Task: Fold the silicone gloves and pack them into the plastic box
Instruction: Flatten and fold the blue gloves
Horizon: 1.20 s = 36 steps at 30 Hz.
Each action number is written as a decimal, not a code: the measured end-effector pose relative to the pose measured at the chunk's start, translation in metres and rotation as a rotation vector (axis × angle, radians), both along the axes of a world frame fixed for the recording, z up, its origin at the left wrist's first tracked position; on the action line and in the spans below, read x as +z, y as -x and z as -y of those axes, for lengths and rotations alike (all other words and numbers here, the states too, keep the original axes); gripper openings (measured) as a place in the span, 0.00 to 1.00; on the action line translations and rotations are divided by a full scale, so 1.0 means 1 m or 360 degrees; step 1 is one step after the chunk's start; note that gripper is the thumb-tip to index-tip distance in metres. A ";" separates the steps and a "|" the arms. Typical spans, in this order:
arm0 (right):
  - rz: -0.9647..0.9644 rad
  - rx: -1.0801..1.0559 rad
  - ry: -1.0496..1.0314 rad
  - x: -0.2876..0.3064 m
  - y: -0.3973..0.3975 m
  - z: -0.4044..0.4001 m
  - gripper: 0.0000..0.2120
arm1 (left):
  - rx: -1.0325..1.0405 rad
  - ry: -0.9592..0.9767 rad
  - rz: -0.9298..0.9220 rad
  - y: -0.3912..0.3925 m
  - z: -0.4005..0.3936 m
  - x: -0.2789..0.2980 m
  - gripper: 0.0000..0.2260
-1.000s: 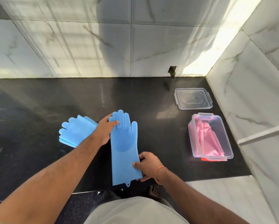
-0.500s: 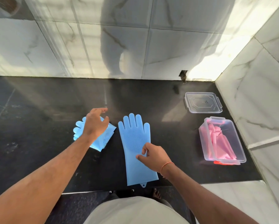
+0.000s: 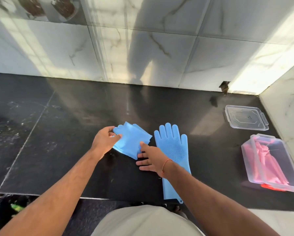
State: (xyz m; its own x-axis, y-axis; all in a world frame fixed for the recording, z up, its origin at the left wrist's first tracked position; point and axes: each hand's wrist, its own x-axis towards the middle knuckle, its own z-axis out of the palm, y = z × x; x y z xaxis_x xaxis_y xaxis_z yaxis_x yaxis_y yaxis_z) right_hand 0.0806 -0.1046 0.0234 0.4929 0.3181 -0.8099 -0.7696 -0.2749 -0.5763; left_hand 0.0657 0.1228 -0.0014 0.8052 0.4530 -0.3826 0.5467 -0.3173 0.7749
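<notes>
Bright sunlight from right, glare on wall tiles [image 3: 255,68], wide-angle edge distortion.

Bare forearms, an orange thread bracelet [image 3: 166,165] (right wrist), beige clothing [image 3: 142,222].

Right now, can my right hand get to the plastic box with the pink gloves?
Probably yes. The right hand rests near the folded blue glove; only the flat blue glove lies between it and the open plastic box.
</notes>
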 end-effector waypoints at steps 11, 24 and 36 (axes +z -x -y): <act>-0.0335 -0.0180 -0.0553 0.007 -0.009 0.010 0.41 | -0.1221 0.0514 0.0332 0.049 0.068 0.031 0.10; 0.0147 -0.0368 -0.0423 0.011 0.017 0.051 0.21 | -0.0371 0.1187 0.0264 0.042 0.065 0.020 0.38; 0.0492 -0.0666 -0.0505 0.031 0.025 0.097 0.20 | -0.0914 0.0590 0.0614 0.039 0.142 0.009 0.51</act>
